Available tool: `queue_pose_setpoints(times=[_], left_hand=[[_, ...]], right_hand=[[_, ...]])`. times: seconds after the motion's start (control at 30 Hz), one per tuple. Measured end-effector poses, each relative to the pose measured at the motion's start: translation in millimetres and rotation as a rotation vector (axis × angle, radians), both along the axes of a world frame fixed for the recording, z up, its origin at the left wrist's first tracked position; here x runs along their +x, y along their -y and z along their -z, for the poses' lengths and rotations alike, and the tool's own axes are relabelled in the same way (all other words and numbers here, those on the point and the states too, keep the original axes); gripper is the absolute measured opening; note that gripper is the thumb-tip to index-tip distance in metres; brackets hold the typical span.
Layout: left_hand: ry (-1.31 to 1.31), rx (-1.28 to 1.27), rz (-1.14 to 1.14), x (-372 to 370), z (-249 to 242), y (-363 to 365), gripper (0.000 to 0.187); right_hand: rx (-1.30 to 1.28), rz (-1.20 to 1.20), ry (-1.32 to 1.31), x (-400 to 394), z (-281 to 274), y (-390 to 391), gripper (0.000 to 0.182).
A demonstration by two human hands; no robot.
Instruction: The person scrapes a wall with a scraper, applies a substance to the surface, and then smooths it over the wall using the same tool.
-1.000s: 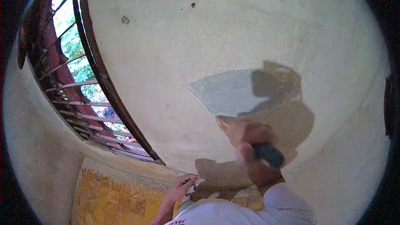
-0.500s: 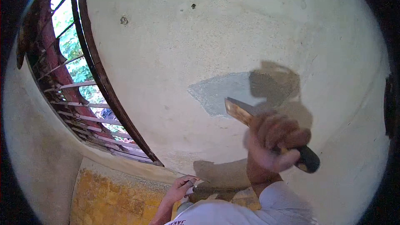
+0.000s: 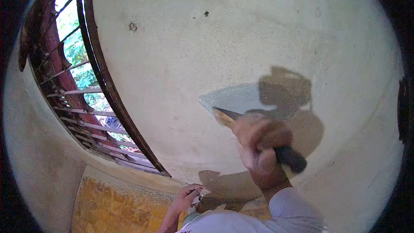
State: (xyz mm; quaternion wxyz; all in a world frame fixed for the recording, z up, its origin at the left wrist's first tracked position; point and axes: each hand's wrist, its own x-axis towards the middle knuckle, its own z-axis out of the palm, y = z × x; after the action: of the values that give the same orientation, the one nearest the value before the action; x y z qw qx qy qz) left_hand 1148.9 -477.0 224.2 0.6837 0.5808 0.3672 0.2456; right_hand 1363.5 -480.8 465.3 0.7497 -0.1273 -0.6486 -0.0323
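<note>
My right hand (image 3: 263,136) is wrapped round a scraper-like tool with a black handle end (image 3: 292,159). The tool's flat blade (image 3: 225,117) points up and left, at the lower left edge of a grey patch (image 3: 241,97) on the pale wall (image 3: 172,69). Whether the blade touches the wall is hard to tell. Low in the view, my left hand (image 3: 189,193) has its fingers closed on a small object that I cannot make out, near my shirt.
At the left is a window with a dark frame (image 3: 112,88) and slats, with foliage outside. Yellowish, worn flooring (image 3: 116,205) lies below the wall. Shadows of my head and arm fall on the wall.
My right hand has moved left with the tool, whose blade is now nearer the left end of the grey patch. My view has shifted slightly, and my left hand is nearly unmoved.
</note>
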Motion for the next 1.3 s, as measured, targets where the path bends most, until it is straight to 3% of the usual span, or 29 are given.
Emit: queue_pose_setpoints(times=[0.07, 0.13, 0.2, 0.27, 0.3, 0.47, 0.53, 0.7, 0.77, 0.8, 0.87, 0.9, 0.97, 1.0, 1.07, 1.13, 1.2, 1.3], left_hand=[[0.059, -0.011, -0.004, 1.4, 9.4, -3.3, 0.017], [0.118, 0.196, -0.048, 2.3, 15.5, -4.1, 0.017], [0.132, 0.216, -0.051, 1.9, 15.7, -4.4, 0.017], [0.145, 0.231, -0.046, 0.1, 13.3, -3.6, 0.018], [0.077, 0.145, -0.037, -2.4, 11.1, -5.0, 0.018], [0.040, -0.014, 0.006, -5.4, 1.1, -6.8, 0.019], [0.027, 0.094, -0.010, -4.4, 4.8, -5.9, 0.019], [-0.023, 0.009, -0.011, -6.5, -8.1, -5.1, 0.019], [-0.040, -0.046, -0.020, -7.0, -8.0, -6.7, 0.020], [-0.043, -0.058, -0.029, -7.0, -5.4, -6.2, 0.020], [-0.052, -0.073, -0.032, -5.2, -2.5, -4.1, 0.020], [-0.030, -0.014, -0.014, -4.4, -3.2, -4.0, 0.019], [-0.007, 0.052, 0.003, -3.6, -3.8, -4.8, 0.019], [-0.015, 0.084, -0.003, -4.1, -2.9, -3.9, 0.019], [-0.018, 0.121, -0.013, -4.7, -1.6, -4.8, 0.019], [-0.024, 0.052, -0.001, -6.2, 0.5, -3.1, 0.019], [-0.051, 0.031, 0.012, -5.5, -1.3, -2.0, 0.019], [-0.032, 0.069, 0.009, -5.3, 0.5, -0.9, 0.019]], right_hand=[[0.164, -0.049, 0.121, -1.1, -6.0, -0.2, 0.038], [0.388, -0.320, 0.014, -9.3, -12.4, 8.2, 0.039], [0.349, -0.248, 0.028, -9.0, -13.9, 6.4, 0.039], [0.203, 0.080, 0.210, -8.9, -20.1, -0.6, 0.036], [0.203, 0.080, 0.210, -9.6, -21.5, -1.1, 0.036], [0.174, -0.419, 0.268, -0.2, -21.7, 4.8, 0.036], [0.139, -0.355, 0.251, 1.6, -16.9, 1.7, 0.036], [0.007, -0.082, 0.194, 4.8, -11.1, -1.2, 0.034], [0.107, -0.503, 0.188, 5.8, -16.4, 13.6, 0.035], [0.105, -0.505, 0.188, 7.5, -12.1, 11.5, 0.035], [-0.133, 0.311, 0.308, 11.5, -2.4, 7.1, 0.036], [-0.137, 0.316, 0.305, 10.8, -0.6, 6.6, 0.036], [0.021, -0.005, 0.169, 0.2, -9.9, 3.3, 0.035], [0.023, -0.005, 0.169, 4.0, -10.8, 7.6, 0.035], [0.078, -0.507, 0.412, 16.1, -11.9, 16.4, 0.032], [0.142, -0.473, 0.461, 11.7, -12.5, 8.3, 0.033], [-0.022, -0.163, 0.270, -1.5, -8.4, -1.9, 0.031], [-0.093, -0.011, 0.331, 4.5, -6.9, 24.2, 0.026]])
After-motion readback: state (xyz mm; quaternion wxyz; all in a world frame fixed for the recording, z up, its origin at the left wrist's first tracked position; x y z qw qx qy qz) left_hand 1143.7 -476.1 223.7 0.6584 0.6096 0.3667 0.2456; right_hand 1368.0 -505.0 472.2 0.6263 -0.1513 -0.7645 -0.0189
